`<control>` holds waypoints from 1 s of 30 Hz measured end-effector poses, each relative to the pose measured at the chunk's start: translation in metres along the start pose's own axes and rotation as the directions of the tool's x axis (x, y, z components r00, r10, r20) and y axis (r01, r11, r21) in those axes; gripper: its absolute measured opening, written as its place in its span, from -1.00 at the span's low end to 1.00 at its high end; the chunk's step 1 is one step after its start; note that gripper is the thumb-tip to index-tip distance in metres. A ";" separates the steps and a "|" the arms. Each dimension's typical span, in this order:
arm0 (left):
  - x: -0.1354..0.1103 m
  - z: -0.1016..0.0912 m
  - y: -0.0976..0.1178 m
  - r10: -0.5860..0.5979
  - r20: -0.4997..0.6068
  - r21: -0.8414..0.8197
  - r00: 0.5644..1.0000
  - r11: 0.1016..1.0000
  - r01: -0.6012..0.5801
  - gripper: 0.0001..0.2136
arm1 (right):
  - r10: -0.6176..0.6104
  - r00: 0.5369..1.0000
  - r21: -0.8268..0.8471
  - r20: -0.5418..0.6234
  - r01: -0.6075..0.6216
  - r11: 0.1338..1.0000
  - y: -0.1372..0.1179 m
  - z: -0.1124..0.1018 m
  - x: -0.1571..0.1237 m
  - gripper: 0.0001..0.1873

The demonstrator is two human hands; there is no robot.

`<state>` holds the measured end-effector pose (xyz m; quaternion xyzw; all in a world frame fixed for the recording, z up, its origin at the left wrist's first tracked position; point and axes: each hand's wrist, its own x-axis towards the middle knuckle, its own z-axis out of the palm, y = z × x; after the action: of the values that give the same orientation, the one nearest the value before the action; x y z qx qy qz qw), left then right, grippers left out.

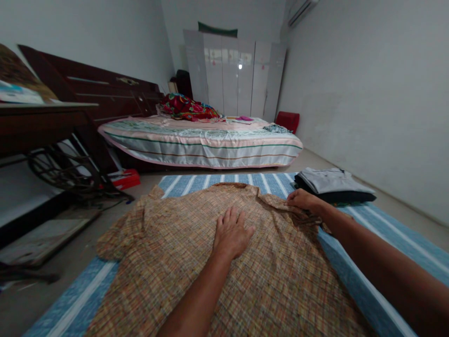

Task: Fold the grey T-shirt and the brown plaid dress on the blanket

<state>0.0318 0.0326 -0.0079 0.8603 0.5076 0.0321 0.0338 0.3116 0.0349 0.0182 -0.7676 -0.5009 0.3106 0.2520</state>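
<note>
A brown and tan checked shirt lies spread out in front of me, its collar at the far end. On the middle of its upper part my left hand rests flat, fingers stretched. My right hand pinches the fabric near the right shoulder, where the cloth is bunched and folded over. The left sleeve reaches out to the side. Under the shirt is a blue mat with white stripes.
A stack of folded grey and black clothes sits on the mat beyond my right hand. Farther off stands a bed with a red floral blanket. At left is a table with an iron treadle base; a red box lies nearby.
</note>
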 end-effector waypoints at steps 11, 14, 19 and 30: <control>0.000 0.003 -0.001 0.007 -0.037 -0.009 0.999 1.000 -0.007 -0.37 | 0.048 0.994 -0.288 -0.096 -0.074 0.955 0.003 0.006 0.003 -0.72; 0.000 0.003 -0.001 0.002 -0.026 -0.006 1.000 1.000 -0.002 -0.36 | 0.015 0.993 -0.459 -0.116 -0.067 0.886 0.004 0.006 0.004 -0.75; 0.001 0.002 0.000 0.001 -0.007 -0.005 1.000 1.000 -0.001 -0.36 | -0.086 0.959 -0.647 -0.271 -0.115 0.754 0.005 -0.002 -0.010 -0.79; 0.004 0.001 -0.001 0.005 -0.003 -0.006 1.000 1.000 -0.005 -0.37 | -0.549 0.835 -0.737 0.028 0.388 0.553 0.014 0.030 -0.074 -0.72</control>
<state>0.0330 0.0362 -0.0090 0.8613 0.5056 0.0352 0.0354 0.2760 -0.0362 0.0046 -0.6679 -0.7388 -0.0702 0.0566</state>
